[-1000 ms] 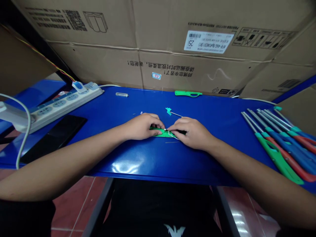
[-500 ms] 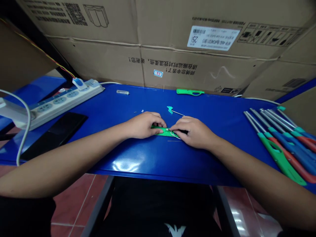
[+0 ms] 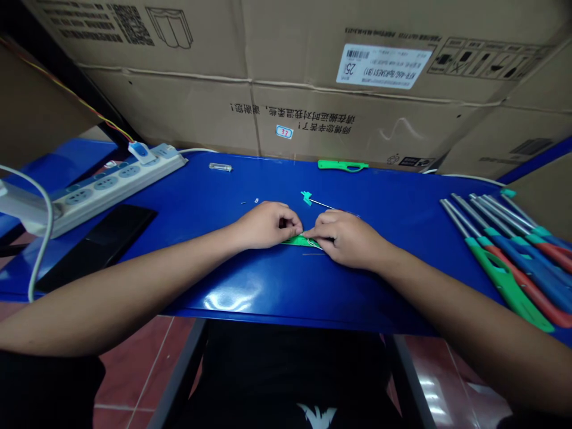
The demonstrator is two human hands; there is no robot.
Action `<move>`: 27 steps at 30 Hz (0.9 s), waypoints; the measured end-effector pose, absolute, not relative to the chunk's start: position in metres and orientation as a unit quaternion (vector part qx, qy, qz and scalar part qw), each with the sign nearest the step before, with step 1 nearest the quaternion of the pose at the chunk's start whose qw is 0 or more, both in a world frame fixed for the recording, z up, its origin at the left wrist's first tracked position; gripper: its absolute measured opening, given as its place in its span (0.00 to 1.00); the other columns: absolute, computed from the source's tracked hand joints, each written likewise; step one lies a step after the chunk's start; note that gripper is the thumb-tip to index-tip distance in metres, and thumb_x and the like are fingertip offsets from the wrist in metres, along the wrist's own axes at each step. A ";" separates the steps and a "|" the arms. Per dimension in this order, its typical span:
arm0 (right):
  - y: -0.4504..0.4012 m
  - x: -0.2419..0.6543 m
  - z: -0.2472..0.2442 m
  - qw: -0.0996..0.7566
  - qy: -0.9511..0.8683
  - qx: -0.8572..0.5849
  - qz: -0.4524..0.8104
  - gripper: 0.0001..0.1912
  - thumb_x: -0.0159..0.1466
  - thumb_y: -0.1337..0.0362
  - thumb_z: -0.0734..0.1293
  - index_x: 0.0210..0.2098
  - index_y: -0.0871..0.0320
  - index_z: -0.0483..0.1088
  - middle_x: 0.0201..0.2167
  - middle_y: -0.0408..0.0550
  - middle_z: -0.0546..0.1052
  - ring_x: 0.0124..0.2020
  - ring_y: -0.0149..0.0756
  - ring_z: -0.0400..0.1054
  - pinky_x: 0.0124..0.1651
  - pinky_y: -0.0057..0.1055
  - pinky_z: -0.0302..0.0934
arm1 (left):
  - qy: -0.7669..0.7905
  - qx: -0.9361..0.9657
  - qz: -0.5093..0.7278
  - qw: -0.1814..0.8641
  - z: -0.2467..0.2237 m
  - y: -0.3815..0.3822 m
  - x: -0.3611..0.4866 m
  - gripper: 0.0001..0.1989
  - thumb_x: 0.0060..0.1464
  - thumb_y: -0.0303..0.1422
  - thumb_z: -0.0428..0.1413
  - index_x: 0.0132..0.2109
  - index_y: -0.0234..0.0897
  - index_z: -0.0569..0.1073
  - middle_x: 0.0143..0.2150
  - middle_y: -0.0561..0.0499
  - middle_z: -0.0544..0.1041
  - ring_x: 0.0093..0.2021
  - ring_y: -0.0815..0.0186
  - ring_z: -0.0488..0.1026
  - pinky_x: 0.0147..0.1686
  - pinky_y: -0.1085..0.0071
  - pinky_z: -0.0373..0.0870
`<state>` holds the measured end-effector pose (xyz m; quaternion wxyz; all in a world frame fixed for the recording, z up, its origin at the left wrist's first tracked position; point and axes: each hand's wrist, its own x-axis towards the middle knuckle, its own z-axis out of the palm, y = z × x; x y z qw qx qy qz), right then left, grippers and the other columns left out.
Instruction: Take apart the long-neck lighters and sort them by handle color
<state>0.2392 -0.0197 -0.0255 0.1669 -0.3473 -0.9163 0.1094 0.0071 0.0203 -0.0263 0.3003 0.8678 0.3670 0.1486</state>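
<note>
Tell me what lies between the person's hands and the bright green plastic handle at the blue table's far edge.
A small teal plastic piece with a thin metal wire, in the head view.

Glossy blue tabletop; green plastic casing; matt cardboard cartons.

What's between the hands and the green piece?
Nothing visible: the left hand and right hand both rest on the green piece, with no other object between them and it.

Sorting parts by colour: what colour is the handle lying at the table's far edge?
The handle is bright green, seen best in the head view.
</note>
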 end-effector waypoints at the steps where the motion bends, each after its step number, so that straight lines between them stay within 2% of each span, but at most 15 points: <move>1: -0.019 0.240 -0.024 0.163 -0.918 -0.342 0.117 0.15 0.67 0.70 0.64 0.46 0.53 0.81 0.35 0.49 0.80 0.38 0.39 0.72 0.44 0.36 0.64 | 0.366 0.867 0.150 0.303 -0.026 0.020 0.007 0.08 0.57 0.31 0.59 0.40 0.39 0.83 0.38 0.51 0.81 0.35 0.68 0.77 0.38 0.72 0.70; 5: -0.019 0.247 -0.016 0.168 -0.917 -0.326 0.155 0.16 0.69 0.68 0.62 0.50 0.51 0.79 0.42 0.48 0.82 0.44 0.38 0.73 0.50 0.37 0.65 | 0.362 0.869 0.157 0.298 -0.025 0.020 0.007 0.08 0.57 0.31 0.58 0.40 0.40 0.83 0.37 0.51 0.81 0.34 0.68 0.76 0.36 0.73 0.69; 7: -0.019 0.254 -0.011 0.188 -0.903 -0.352 0.161 0.15 0.69 0.66 0.63 0.51 0.52 0.78 0.43 0.47 0.82 0.44 0.37 0.74 0.49 0.35 0.65 | 0.362 0.870 0.156 0.297 -0.024 0.020 0.007 0.08 0.57 0.31 0.58 0.40 0.40 0.83 0.37 0.51 0.81 0.34 0.68 0.76 0.36 0.73 0.69; 10: -0.020 0.265 -0.004 0.206 -0.880 -0.398 0.157 0.11 0.68 0.65 0.65 0.46 0.55 0.79 0.40 0.48 0.82 0.40 0.36 0.75 0.44 0.32 0.65 | 0.360 0.868 0.156 0.303 -0.023 0.019 0.006 0.08 0.58 0.32 0.59 0.40 0.40 0.83 0.37 0.51 0.81 0.34 0.68 0.76 0.37 0.72 0.69; 15: -0.022 0.273 0.001 0.159 -0.884 -0.402 0.180 0.09 0.67 0.64 0.65 0.39 0.57 0.78 0.36 0.48 0.81 0.36 0.35 0.73 0.40 0.31 0.63 | 0.352 0.870 0.153 0.309 -0.022 0.019 0.005 0.09 0.58 0.33 0.58 0.41 0.38 0.83 0.38 0.50 0.81 0.36 0.68 0.76 0.38 0.73 0.69; 21: -0.026 0.273 0.005 0.093 -0.897 -0.377 0.211 0.06 0.65 0.66 0.66 0.37 0.56 0.76 0.36 0.46 0.80 0.36 0.34 0.73 0.46 0.33 0.61 | 0.341 0.873 0.156 0.311 -0.022 0.018 0.004 0.09 0.57 0.34 0.59 0.40 0.37 0.82 0.37 0.49 0.80 0.36 0.68 0.76 0.37 0.73 0.69; 27: -0.028 0.281 0.014 0.057 -0.900 -0.371 0.220 0.04 0.64 0.63 0.68 0.35 0.56 0.75 0.35 0.45 0.78 0.35 0.34 0.70 0.39 0.30 0.59 | 0.330 0.883 0.163 0.290 -0.023 0.016 0.004 0.08 0.57 0.32 0.58 0.40 0.37 0.82 0.38 0.50 0.80 0.35 0.68 0.75 0.39 0.72 0.70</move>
